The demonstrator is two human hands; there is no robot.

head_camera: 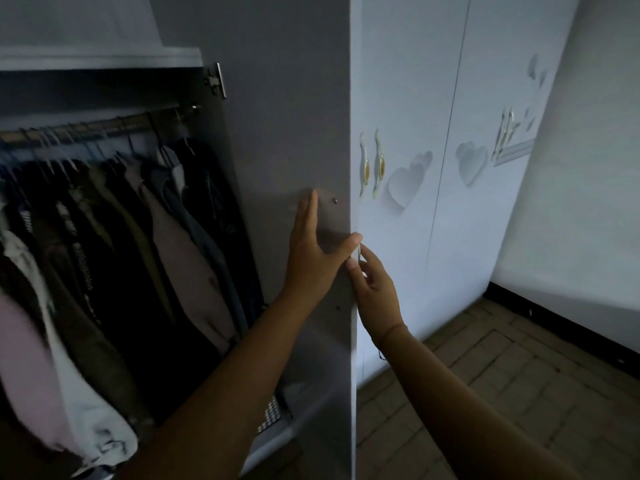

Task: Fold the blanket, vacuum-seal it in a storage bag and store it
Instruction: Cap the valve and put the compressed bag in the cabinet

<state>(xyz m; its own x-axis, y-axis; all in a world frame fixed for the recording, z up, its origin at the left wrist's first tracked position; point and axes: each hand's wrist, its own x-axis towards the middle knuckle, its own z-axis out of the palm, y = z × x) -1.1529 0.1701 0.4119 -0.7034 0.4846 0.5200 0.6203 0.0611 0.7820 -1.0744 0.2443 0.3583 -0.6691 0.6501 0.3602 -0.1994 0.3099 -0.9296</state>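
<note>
An open wardrobe door [287, 126] stands edge-on in the middle of the view, its grey inner face toward me. My left hand [311, 251] lies flat on that inner face, fingers straight, thumb hooked over the door's edge. My right hand [372, 285] is on the outer side of the edge, its fingers curled round the door handle just below my left thumb. At the wardrobe's bottom a pale bundle [298, 393] lies beside a chequered item; I cannot tell whether it is the bagged blanket.
Several dark and pale garments [114, 237] hang on a rail [86, 128] inside the wardrobe at left. Shut white doors with heart cut-outs [408, 181] and handles [379, 164] stand at right. A white wall [581, 202] and tiled floor [502, 368] lie beyond.
</note>
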